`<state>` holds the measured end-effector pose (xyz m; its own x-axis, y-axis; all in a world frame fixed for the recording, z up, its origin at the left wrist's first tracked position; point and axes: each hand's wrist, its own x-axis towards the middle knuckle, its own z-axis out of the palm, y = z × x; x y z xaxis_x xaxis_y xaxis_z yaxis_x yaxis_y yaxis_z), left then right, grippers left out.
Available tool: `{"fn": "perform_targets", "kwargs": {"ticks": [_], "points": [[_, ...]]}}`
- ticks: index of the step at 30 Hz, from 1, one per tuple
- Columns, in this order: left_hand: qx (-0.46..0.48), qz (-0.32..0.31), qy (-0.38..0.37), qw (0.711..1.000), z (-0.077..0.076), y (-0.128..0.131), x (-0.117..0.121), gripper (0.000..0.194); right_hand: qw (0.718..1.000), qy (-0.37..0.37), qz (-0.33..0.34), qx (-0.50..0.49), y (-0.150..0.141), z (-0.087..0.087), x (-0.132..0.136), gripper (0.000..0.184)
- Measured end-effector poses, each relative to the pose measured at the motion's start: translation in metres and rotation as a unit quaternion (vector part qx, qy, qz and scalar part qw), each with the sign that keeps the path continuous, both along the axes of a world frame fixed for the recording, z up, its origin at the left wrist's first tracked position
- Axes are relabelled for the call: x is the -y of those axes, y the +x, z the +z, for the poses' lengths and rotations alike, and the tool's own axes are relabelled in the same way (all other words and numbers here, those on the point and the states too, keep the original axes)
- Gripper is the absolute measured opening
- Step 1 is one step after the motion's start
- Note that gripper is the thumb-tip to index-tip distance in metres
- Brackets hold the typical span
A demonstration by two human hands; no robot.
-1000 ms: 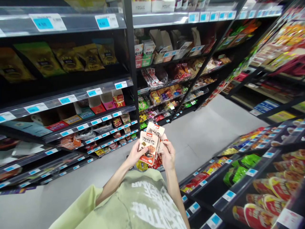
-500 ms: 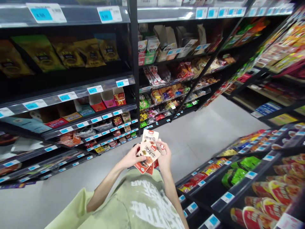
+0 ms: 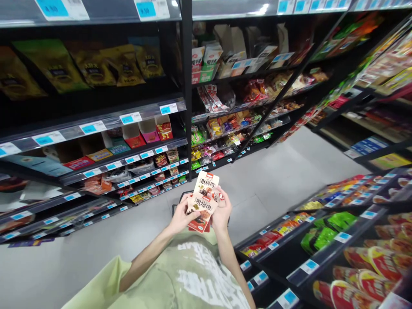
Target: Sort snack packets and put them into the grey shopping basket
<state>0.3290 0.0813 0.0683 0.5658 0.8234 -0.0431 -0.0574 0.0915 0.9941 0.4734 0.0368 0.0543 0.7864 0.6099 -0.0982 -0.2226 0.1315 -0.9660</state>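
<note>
Left-hand grip (image 3: 181,216) is closed on the lower packet (image 3: 206,207), thumb laid across the printed front, most of the fingers hidden behind. Right-hand grip (image 3: 222,214) is closed too, curled round the right edge of the fan, with a side packet (image 3: 217,197) showing next to its fingers; how many packets it bears is hidden. Between the two grips, the upper packet (image 3: 207,183) rises above the lower one, which overlaps it.

Handling these well probably calls for light, even pressure from the left thumb, since thin packets like these may slide over one another. To spread them, it seems best to pin the stack with the left grip and let the right fingers shift a single packet at a time. Squeezing from both sides could buckle them or push one out. Tilting the fronts toward the eyes helps reading, and working close to the body, over the gray floor (image 3: 254,189) and apart from the shelving (image 3: 149,111) ahead, should leave both elbows room.
</note>
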Motion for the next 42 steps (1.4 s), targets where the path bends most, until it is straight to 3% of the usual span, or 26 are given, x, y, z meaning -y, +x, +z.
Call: {"fn": "perform_targets", "kwargs": {"ticks": [3, 6, 12, 15, 20, 25, 35, 42], "points": [[0.054, 0.027, -0.132, 0.989, -0.003, -0.001, 0.004, 0.047, 1.0, -0.013, -0.022, 0.014, 0.001, -0.004, 0.003, 0.062], [0.097, 0.055, -0.261, 0.959, 0.0, -0.004, 0.005, 0.048, 0.998, -0.02, -0.058, 0.013, 0.006, -0.008, 0.007, 0.06], [0.131, 0.081, -0.378, 0.913, 0.006, -0.016, -0.001, 0.042, 0.995, -0.022, -0.102, -0.003, 0.022, -0.011, 0.015, 0.061], [0.131, 0.069, -0.389, 0.909, 0.001, -0.022, 0.003, 0.041, 0.996, -0.039, -0.076, -0.016, 0.025, -0.012, 0.026, 0.062], [0.111, 0.049, -0.388, 0.914, -0.006, -0.024, 0.018, 0.047, 0.995, -0.091, 0.024, -0.028, 0.02, -0.018, 0.047, 0.057], [0.098, 0.042, -0.359, 0.927, -0.007, -0.026, 0.022, 0.057, 0.991, -0.131, 0.03, 0.022, 0.014, -0.018, 0.055, 0.055], [0.106, 0.038, -0.342, 0.933, -0.02, -0.036, 0.018, 0.052, 0.973, -0.165, 0.085, 0.141, 0.013, 0.0, 0.053, 0.04], [0.098, 0.055, -0.364, 0.924, -0.016, -0.032, 0.02, 0.051, 0.96, -0.153, 0.093, 0.214, -0.003, 0.011, 0.052, 0.05]]}}
